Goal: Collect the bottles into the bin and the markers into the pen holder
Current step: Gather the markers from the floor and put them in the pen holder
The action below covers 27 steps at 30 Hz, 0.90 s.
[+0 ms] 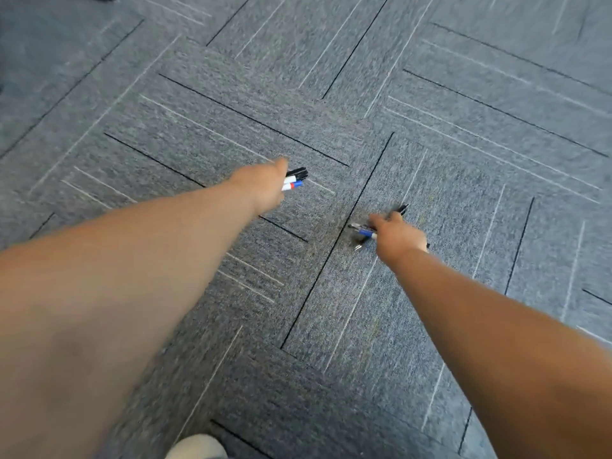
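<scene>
Marker bundle [294,180]: black, blue and red caps; above carpet [331,94], clamped in left hand [265,187], fingers curled round barrels.
Loose markers [364,230]: on carpet at tile seam, under right hand [399,236]; fingers closed over them, blue and black ones jutting out.
Step judged: marker gathering, midway.
Next: lift right-hand lot cleanly, carry both lots to pen holder.
Pen holder, bin, bottles out of frame. Motion blur; marker count unreadable.
Pale shoe [197,447] cut off at bottom edge.
</scene>
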Each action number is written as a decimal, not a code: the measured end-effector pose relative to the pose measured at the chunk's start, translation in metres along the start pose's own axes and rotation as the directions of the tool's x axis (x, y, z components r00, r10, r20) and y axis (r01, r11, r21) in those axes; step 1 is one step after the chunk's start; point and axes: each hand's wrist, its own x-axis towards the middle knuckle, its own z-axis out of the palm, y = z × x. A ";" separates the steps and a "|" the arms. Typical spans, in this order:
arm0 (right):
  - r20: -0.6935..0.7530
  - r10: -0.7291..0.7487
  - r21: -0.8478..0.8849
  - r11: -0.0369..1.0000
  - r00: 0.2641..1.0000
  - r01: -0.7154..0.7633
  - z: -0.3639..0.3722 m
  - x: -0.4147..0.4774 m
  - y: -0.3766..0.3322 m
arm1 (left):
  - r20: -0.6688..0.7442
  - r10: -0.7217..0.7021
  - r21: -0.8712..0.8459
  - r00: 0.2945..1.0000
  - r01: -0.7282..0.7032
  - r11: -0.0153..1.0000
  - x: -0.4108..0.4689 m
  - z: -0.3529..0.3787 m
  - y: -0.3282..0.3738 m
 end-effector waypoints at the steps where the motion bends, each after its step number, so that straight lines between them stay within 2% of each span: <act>1: -0.017 -0.015 -0.013 1.000 1.000 0.015 -0.001 0.002 -0.001 | -0.009 -0.010 0.001 1.000 0.010 1.000 0.005 -0.004 0.011; 4: -0.025 -0.040 -0.051 0.998 0.999 0.038 0.002 0.008 -0.004 | -0.050 -0.013 -0.108 0.999 0.007 0.994 0.009 -0.002 0.040; 8: -0.016 0.019 -0.001 1.000 1.000 -0.019 0.014 0.011 0.000 | -0.068 0.006 -0.184 0.998 -0.018 0.983 -0.003 0.024 0.052; 12: -0.009 0.052 0.013 0.999 0.999 -0.052 0.016 0.010 0.001 | -0.066 -0.108 -0.247 0.992 0.089 0.965 -0.003 0.036 0.030; 16: -0.004 0.007 -0.033 0.999 1.000 -0.007 0.016 0.005 0.001 | -0.077 -0.173 -0.306 0.982 0.142 0.941 -0.006 0.040 0.014; 18: 0.022 0.007 0.076 0.997 1.000 -0.008 0.017 -0.006 -0.005 | -0.081 -0.244 -0.404 0.967 0.192 0.894 -0.015 0.044 0.013; 19: 0.061 0.018 0.192 0.981 0.998 -0.029 0.017 -0.016 -0.009 | -0.067 -0.296 -0.476 0.953 0.230 0.849 -0.023 0.048 0.015; 21: 0.169 0.018 0.471 0.877 0.985 -0.097 0.011 -0.038 -0.016 | -0.016 -0.384 -0.585 0.923 0.303 0.752 -0.047 0.059 0.023; 23: 0.243 -0.024 0.655 0.741 0.970 -0.146 0.000 -0.066 -0.019 | 0.037 -0.415 -0.624 0.909 0.346 0.701 -0.076 0.074 0.036; 27: 0.294 -0.006 0.808 0.536 0.956 -0.245 -0.025 -0.132 -0.012 | 0.107 -0.491 -0.725 0.865 0.406 0.557 -0.130 0.086 0.065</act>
